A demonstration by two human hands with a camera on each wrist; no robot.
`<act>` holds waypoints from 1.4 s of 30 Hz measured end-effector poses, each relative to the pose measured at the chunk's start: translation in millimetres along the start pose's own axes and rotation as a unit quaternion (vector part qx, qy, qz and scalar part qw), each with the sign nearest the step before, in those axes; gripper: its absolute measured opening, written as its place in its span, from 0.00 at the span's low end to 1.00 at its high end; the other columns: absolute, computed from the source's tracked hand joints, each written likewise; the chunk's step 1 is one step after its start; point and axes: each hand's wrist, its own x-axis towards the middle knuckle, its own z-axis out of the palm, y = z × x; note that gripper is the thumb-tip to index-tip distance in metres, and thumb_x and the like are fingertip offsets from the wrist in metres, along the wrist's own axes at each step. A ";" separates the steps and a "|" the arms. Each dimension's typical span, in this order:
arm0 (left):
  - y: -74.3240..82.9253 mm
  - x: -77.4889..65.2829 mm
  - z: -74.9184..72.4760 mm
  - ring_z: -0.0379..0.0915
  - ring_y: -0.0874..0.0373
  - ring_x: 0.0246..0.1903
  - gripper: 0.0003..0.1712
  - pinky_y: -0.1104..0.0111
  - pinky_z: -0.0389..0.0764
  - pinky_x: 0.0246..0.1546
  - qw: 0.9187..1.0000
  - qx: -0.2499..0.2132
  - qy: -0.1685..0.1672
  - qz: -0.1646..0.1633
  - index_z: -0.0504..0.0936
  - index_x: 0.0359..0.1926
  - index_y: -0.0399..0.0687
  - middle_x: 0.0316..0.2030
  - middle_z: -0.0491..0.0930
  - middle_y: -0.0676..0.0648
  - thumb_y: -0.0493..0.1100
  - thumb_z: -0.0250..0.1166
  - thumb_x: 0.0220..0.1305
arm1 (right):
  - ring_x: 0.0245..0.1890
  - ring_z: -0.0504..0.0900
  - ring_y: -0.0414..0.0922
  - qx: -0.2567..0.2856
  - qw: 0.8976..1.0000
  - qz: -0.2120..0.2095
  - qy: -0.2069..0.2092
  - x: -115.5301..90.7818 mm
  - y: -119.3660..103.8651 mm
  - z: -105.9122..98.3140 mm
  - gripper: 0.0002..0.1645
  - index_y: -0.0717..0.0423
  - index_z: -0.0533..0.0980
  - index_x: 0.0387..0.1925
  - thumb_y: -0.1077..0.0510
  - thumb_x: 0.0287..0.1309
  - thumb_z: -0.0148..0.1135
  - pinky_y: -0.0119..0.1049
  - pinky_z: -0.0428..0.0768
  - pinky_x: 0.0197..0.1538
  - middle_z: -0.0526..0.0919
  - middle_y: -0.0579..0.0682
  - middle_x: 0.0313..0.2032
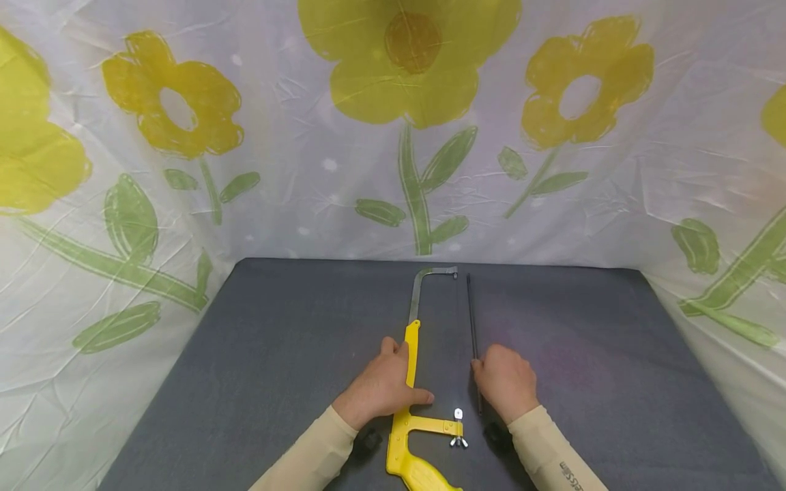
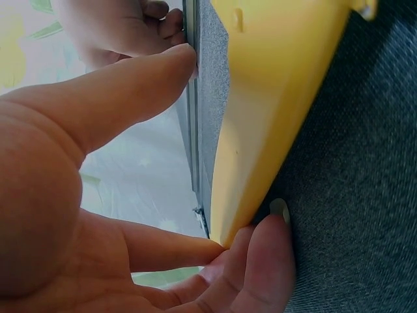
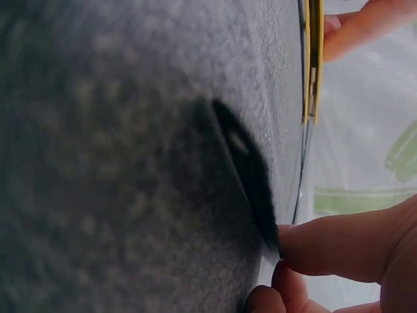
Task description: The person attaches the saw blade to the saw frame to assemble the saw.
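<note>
Near the middle of the dark grey surface (image 1: 276, 354), between its left and right edges, lay a yellow-framed hacksaw (image 1: 402, 423), its steel bow (image 1: 415, 296) reaching almost to the far edge. Just to the right of it, a dark, narrow hacksaw blade (image 1: 472, 320) ran roughly parallel, far tip near the same edge.

Hands: left (image 1: 383, 382) over the yellow frame, fingertips against it, thumb straight and spread apart from it, no tight hold evident. Right hand (image 1: 508, 383) pinched the blade between thumb and bent fingers.

Handling (judged): frame probably stiff and fairly heavy, painted metal somewhat slick; best held at the handle (image 1: 424, 474) or around the yellow middle. Blade probably light, springy along its length and brittle if bent sharply; best pinched by its flat sides, skin kept off any teeth. The wing nut (image 1: 458, 442) looked small enough for finger and thumb.

Obscured: handle end cut off by the lower border of the head view, near edge of the surface likewise outside it. Part of the frame lay under the left hand. Teeth could not be resolved, so their direction was unknown. No blade could be made out between the frame's end posts. In the right wrist view the blade's close end was blurred; a pale spot there was possibly its pin hole.
</note>
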 end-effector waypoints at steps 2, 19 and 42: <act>0.3 0.0 0.1 0.73 0.55 0.28 0.63 0.67 0.79 0.28 1.000 0.001 0.002 -0.002 0.61 0.73 0.31 0.56 0.63 0.37 0.59 0.81 0.45 | 0.18 0.71 0.47 0.005 1.000 0.001 -0.001 0.8 -0.4 0.3 0.27 0.48 0.69 0.09 0.50 0.62 0.65 0.45 0.68 0.21 0.71 0.46 0.14; 0.9 0.8 0.3 0.73 0.55 0.33 0.60 0.66 0.81 0.32 1.000 0.016 0.002 -0.007 0.60 0.75 0.34 0.58 0.63 0.37 0.55 0.81 0.49 | 0.21 0.75 0.46 0.047 0.998 -0.010 0.029 3.6 -2.0 2.7 0.09 0.53 0.78 0.24 0.55 0.56 0.69 0.43 0.71 0.26 0.79 0.47 0.20; 4.7 2.2 9.0 0.72 0.58 0.32 0.57 0.69 0.79 0.30 0.998 0.055 0.026 -0.032 0.59 0.76 0.38 0.58 0.62 0.41 0.48 0.80 0.51 | 0.36 0.82 0.51 0.073 0.997 -0.006 -0.028 9.4 4.7 -5.9 0.14 0.60 0.80 0.44 0.55 0.61 0.67 0.51 0.77 0.41 0.86 0.56 0.40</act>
